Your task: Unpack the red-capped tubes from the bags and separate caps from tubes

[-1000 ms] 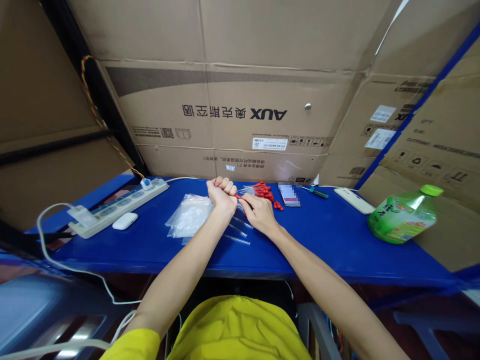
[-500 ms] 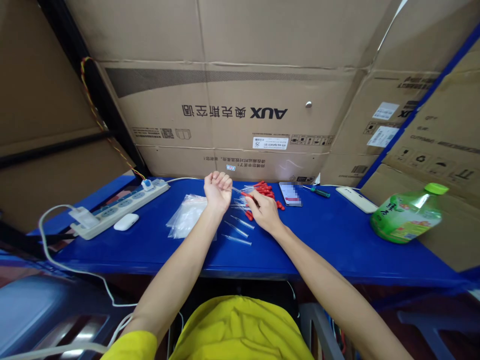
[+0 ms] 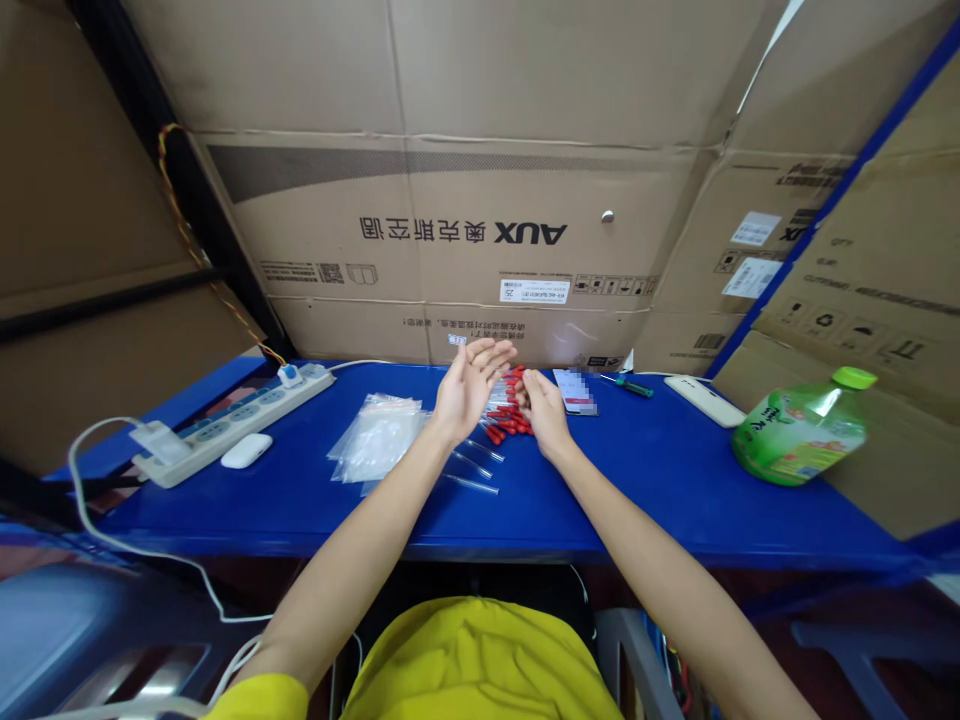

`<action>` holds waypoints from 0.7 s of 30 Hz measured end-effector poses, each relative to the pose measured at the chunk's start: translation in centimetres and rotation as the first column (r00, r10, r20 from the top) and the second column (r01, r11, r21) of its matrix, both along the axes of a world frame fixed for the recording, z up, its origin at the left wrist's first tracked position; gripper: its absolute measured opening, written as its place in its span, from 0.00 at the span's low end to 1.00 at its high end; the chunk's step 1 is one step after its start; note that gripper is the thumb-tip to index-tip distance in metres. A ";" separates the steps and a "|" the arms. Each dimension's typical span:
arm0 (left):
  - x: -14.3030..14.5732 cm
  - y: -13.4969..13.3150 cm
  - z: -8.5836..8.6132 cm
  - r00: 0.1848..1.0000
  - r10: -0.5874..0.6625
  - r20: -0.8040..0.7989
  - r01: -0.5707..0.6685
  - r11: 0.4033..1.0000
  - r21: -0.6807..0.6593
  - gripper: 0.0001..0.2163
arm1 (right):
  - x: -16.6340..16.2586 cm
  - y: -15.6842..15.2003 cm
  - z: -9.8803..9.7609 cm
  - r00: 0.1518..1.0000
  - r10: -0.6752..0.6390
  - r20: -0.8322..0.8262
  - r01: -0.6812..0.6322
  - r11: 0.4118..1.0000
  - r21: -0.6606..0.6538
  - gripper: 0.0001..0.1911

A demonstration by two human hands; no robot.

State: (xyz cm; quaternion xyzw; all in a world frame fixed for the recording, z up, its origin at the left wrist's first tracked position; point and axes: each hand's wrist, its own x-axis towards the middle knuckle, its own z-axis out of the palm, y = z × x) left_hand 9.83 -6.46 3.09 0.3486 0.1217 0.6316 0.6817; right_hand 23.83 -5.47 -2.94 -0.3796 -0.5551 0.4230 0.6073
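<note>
Upside-down AUX cartons wall in the back of the bay, and below the big cardboard panel (image 3: 450, 80) I look down on a blue tabletop (image 3: 637, 500). In the middle lies a heap of red-bulbed droppers (image 3: 511, 425), the bulbs bunched together, their clear stems partly hidden from me. The left hand (image 3: 472, 385) is spread wide at the heap's left side, palm showing, and I see nothing in it. The right hand (image 3: 544, 405) is at the heap's right, fingers curled in toward the thumb; I can't tell whether anything is pinched there.

Several loose clear tubes (image 3: 472, 463) lie just nearer the body than the heap, beside a stack of clear plastic bags (image 3: 379, 437). The tubes are what would worry me most: they look round and smooth, so a careless sweep of the left wrist could set them rolling toward the near edge, and if they're glass, a fall might crack them. Being see-through, they'd be easy to miss. The phone (image 3: 576, 392) is near the right hand, so a wide swing could knock it. Well to the right, the green drink bottle (image 3: 799, 430) could tip if an elbow caught it.
</note>
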 end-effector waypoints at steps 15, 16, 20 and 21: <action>1.1 -1.1 -0.5 0.997 0.057 0.045 -0.059 0.996 0.064 0.24 | -1.3 -0.7 -0.6 0.985 0.143 0.091 -0.146 0.989 0.021 0.32; 1.0 -1.0 -0.6 0.997 0.073 0.019 -0.075 0.993 0.093 0.23 | -1.3 -0.7 -0.5 0.988 0.136 0.075 -0.137 0.990 0.017 0.32; -0.1 0.0 -0.8 0.989 0.113 -0.099 -0.100 0.987 0.125 0.18 | -0.8 -0.5 -0.1 0.997 0.078 -0.005 -0.078 0.997 -0.013 0.33; -0.4 0.2 -0.8 0.986 0.078 -0.145 -0.064 0.993 0.102 0.17 | -0.7 -0.5 0.0 0.998 0.064 -0.019 -0.064 0.998 -0.028 0.34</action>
